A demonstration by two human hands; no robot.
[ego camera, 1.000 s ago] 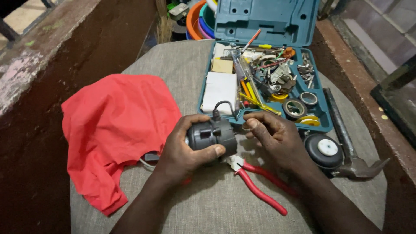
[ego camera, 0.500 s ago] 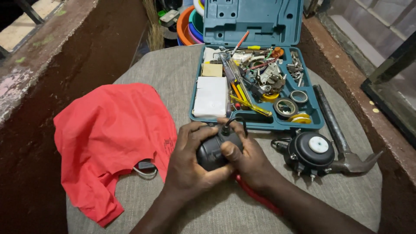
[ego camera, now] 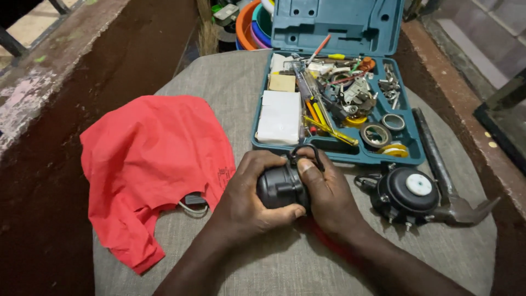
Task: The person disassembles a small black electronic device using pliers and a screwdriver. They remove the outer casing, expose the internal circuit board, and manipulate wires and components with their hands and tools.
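Small black motor (ego camera: 280,187) gripped over the grey cushion (ego camera: 230,93), just in front of the open teal tool case (ego camera: 334,33). Left hand (ego camera: 247,192) wrapped around its body, right hand (ego camera: 329,192) closed on its end, thumb at the wire loop. Casing intact, nothing taken apart yet. Second black motor (ego camera: 408,193) and hammer (ego camera: 444,175) to the right, red cloth (ego camera: 148,159) to the left.

A dark grey, rounded motor housing (ego camera: 282,186) sits beside a plain bright red plastic bag (ego camera: 150,159) on a speckled grey woven cloth surface (ego camera: 307,263); the open hard plastic tool case (ego camera: 334,27) is teal, holding a white rectangular box (ego camera: 280,116), yellow-handled screwdrivers (ego camera: 320,118), and a black round motor (ego camera: 405,192) bears a white centre disc
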